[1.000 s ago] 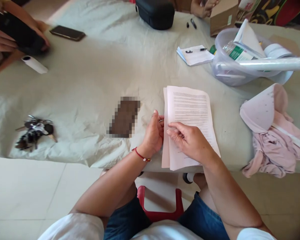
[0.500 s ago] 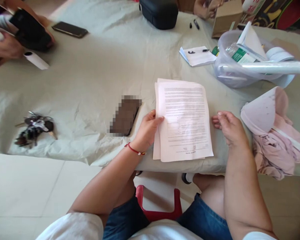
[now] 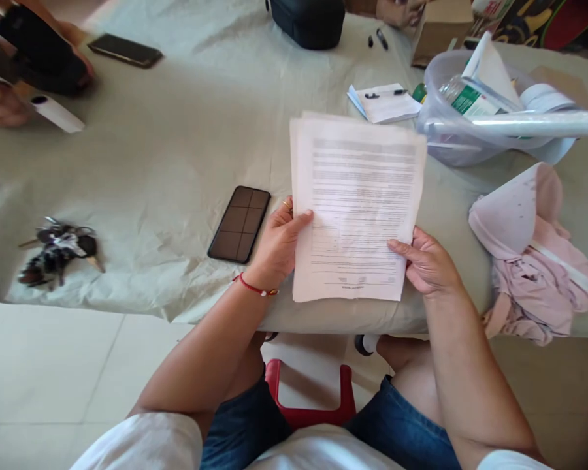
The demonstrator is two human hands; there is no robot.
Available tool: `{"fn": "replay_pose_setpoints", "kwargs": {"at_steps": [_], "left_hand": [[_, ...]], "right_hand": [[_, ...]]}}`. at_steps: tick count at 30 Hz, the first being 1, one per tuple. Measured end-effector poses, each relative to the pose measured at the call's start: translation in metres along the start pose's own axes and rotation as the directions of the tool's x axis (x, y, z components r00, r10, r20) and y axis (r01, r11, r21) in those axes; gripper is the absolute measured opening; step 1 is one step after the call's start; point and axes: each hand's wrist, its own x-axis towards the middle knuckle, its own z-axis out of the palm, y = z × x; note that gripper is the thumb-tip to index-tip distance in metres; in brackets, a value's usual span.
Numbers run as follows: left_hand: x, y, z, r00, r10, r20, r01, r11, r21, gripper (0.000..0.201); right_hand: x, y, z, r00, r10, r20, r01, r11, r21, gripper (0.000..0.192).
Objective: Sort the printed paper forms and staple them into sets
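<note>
A small stack of printed paper sheets (image 3: 357,209) is held up over the near side of the table, its print upside down to me. My left hand (image 3: 280,236) grips the left edge, thumb on top and fingers underneath. On the opposite edge, my right hand (image 3: 428,261) pinches the sheets low down, thumb on the print. A dark smartphone (image 3: 240,224) lies face up just left of my left hand. To the right of my right hand rests a crumpled pink cloth garment with a cap-like part (image 3: 534,254).
A bunch of keys (image 3: 61,251) lies at left. Another phone (image 3: 125,50), a black case (image 3: 308,23) and a notepad (image 3: 385,104) with a pen are farther back. A translucent basin (image 3: 441,124) holds a bottle and rolls. Other people's hands (image 3: 4,104) show at the far edges.
My right hand has come in from the side and taken hold of the sheets' right edge. The stack has risen, and its sheets now lie more evenly together.
</note>
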Motion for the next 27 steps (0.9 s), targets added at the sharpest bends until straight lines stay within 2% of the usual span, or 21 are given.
{"fn": "replay_pose_setpoints", "kwargs": {"at_steps": [2, 4, 6, 8, 12, 17, 19, 24, 27], "left_hand": [[0.001, 0.006, -0.002, 0.994, 0.097, 0.046, -0.097, 0.995, 0.010, 0.035], [0.001, 0.011, -0.002, 0.982, 0.161, 0.098, -0.165, 0.986, 0.036, 0.038], [0.000, 0.015, -0.002, 0.969, 0.192, 0.155, -0.203, 0.977, 0.064, 0.042], [0.000, 0.016, -0.003, 0.960, 0.185, 0.209, -0.207, 0.974, 0.089, 0.046], [0.001, 0.014, -0.006, 0.967, 0.100, 0.234, -0.129, 0.985, 0.112, 0.053], [0.000, 0.013, -0.010, 0.972, -0.066, 0.225, 0.041, 0.993, 0.114, 0.043], [0.000, 0.012, -0.010, 0.979, -0.065, 0.194, 0.051, 0.996, 0.077, 0.039], [0.003, 0.003, -0.003, 1.000, 0.021, 0.005, -0.021, 0.995, -0.096, 0.038], [-0.002, 0.001, 0.004, 0.996, -0.054, 0.075, 0.062, 0.991, -0.116, 0.042]], "right_hand": [[0.002, 0.000, 0.002, 0.990, -0.129, -0.059, 0.130, 0.992, 0.008, 0.047], [0.003, -0.001, 0.005, 0.949, -0.287, -0.128, 0.287, 0.958, -0.017, 0.044], [0.002, -0.002, 0.007, 0.902, -0.407, -0.143, 0.400, 0.913, -0.072, 0.046], [0.001, -0.001, 0.008, 0.878, -0.463, -0.121, 0.450, 0.885, -0.118, 0.048], [0.003, 0.009, 0.004, 0.899, -0.434, -0.059, 0.418, 0.890, -0.181, 0.042], [0.005, 0.016, 0.002, 0.939, -0.343, 0.010, 0.339, 0.922, -0.189, 0.035], [0.004, 0.014, 0.002, 0.950, -0.310, 0.022, 0.310, 0.938, -0.154, 0.039], [0.007, 0.009, 0.007, 0.969, -0.245, 0.032, 0.247, 0.964, -0.094, 0.053], [0.009, 0.005, 0.007, 0.962, -0.258, -0.089, 0.252, 0.965, -0.076, 0.052]]}}
